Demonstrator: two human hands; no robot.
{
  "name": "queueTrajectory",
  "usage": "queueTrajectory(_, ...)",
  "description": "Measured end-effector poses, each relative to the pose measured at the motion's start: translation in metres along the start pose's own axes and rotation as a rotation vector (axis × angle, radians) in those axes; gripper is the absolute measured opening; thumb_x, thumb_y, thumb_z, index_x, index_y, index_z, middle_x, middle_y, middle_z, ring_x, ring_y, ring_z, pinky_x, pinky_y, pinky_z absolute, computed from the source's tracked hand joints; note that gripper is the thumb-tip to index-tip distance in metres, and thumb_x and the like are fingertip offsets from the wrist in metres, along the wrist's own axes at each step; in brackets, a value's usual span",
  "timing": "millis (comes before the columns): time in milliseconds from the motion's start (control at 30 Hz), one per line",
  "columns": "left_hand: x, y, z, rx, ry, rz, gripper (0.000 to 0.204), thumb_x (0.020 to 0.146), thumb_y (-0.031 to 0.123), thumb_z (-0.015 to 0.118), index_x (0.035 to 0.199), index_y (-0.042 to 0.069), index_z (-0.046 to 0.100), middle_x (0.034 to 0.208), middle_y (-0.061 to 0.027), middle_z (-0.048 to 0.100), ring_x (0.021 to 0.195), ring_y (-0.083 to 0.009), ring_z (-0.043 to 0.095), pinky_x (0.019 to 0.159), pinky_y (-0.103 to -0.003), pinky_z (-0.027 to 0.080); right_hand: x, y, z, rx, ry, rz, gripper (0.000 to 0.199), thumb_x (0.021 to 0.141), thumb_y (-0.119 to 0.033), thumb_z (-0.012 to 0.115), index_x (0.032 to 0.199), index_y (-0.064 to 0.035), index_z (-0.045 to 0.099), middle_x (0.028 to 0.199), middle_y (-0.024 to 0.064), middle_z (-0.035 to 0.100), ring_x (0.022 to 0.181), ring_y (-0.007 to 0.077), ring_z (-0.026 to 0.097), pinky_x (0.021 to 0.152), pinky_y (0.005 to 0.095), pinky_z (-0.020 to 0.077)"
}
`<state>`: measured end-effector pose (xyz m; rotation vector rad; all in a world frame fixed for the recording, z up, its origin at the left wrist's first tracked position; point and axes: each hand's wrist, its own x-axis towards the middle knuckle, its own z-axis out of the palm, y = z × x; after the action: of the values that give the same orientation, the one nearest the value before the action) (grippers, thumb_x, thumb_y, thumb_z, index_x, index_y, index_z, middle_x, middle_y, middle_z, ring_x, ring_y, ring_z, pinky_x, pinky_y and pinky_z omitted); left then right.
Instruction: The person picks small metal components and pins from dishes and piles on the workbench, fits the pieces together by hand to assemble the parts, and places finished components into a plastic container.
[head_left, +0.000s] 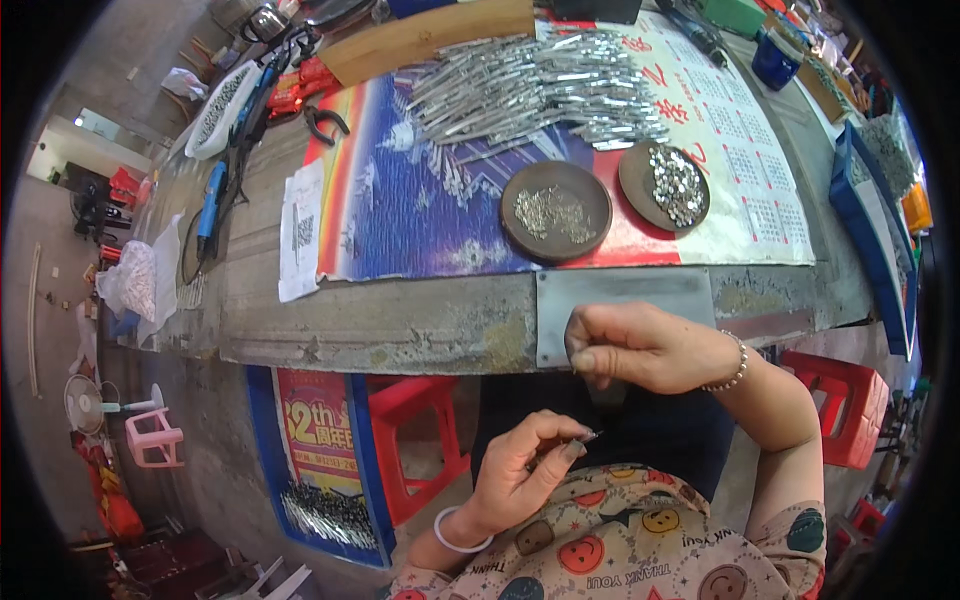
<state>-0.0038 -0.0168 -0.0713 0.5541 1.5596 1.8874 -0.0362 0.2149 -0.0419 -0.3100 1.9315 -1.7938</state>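
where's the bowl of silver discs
In the head view, the bowl of silver discs sits right of centre, on the calendar poster, beside the other brown bowl.

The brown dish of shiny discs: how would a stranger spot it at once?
Start with the big grey workbench, then the colourful calendar poster lying on it. On the poster's near half sits a round brown dish, just right of a similar dish. Flat shiny discs lie in it, whereas its neighbour holds tinier bits.
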Motion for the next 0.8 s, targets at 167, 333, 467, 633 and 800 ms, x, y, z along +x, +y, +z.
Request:
queueTrajectory(167, 0.014, 0.014, -0.003, 0.394, 0.002, 0.302, 0.016, 0.083, -0.002, 0.064, 0.099, -0.002, 0.061, 0.081, -0.0098, 0.06, 0.059, -0.014, 0.055, 0.051, -0.025, 0.043, -0.016, 0.004, 0.012, 0.164, -0.104, 0.006, 0.024, 0.097, -0.024, 0.054, 0.092, 0.0, 0.052, 0.078, 0.0043, 0.055, 0.069, 0.0095, 0.053, 0.063, 0.026, 0.0472)
queueTrajectory(333, 0.02, 0.015, -0.002, 0.609, 0.033, 0.474, 0.023, 0.074, -0.004, 0.07, 0.095, 0.001, 0.062, 0.074, -0.0092, 0.059, 0.059, -0.0219, 0.059, 0.051, -0.03, 0.046, -0.02, 0.0, 0.013, 0.132, -0.247, -0.016, 0.024, 0.097, -0.022, 0.055, 0.087, -0.0001, 0.051, 0.072, 0.0041, 0.052, 0.064, 0.0121, 0.048, 0.058, 0.0286, 0.042)
queueTrajectory(467, 0.02, 0.013, -0.005, 0.724, 0.014, 0.55, 0.024, 0.073, -0.002, 0.073, 0.093, 0.002, 0.061, 0.075, -0.0094, 0.06, 0.059, -0.0223, 0.059, 0.051, -0.031, 0.046, -0.019, 0.004, 0.011, 0.124, -0.266, -0.01, 0.023, 0.096, -0.021, 0.055, 0.086, -0.0003, 0.051, 0.069, 0.0038, 0.052, 0.063, 0.0124, 0.046, 0.058, 0.0284, 0.0414)
queueTrajectory(633, 0.02, 0.013, -0.006, 0.813, -0.009, 0.606, 0.027, 0.07, -0.001, 0.075, 0.093, 0.005, 0.06, 0.074, -0.0082, 0.061, 0.058, -0.0204, 0.057, 0.049, -0.03, 0.043, -0.017, 0.008, 0.01, 0.111, -0.298, -0.003, 0.024, 0.096, -0.021, 0.056, 0.084, 0.0, 0.051, 0.068, 0.0032, 0.05, 0.063, 0.0118, 0.045, 0.057, 0.0285, 0.0404)
queueTrajectory(800, 0.021, 0.011, -0.007, 0.87, 0.004, 0.637, 0.029, 0.069, 0.001, 0.076, 0.093, 0.006, 0.059, 0.074, -0.0066, 0.061, 0.057, -0.0193, 0.056, 0.048, -0.029, 0.041, -0.013, 0.012, 0.006, 0.167, -0.332, 0.026, 0.024, 0.096, -0.02, 0.057, 0.084, 0.0001, 0.051, 0.067, 0.0023, 0.049, 0.062, 0.0109, 0.044, 0.056, 0.0279, 0.0397)
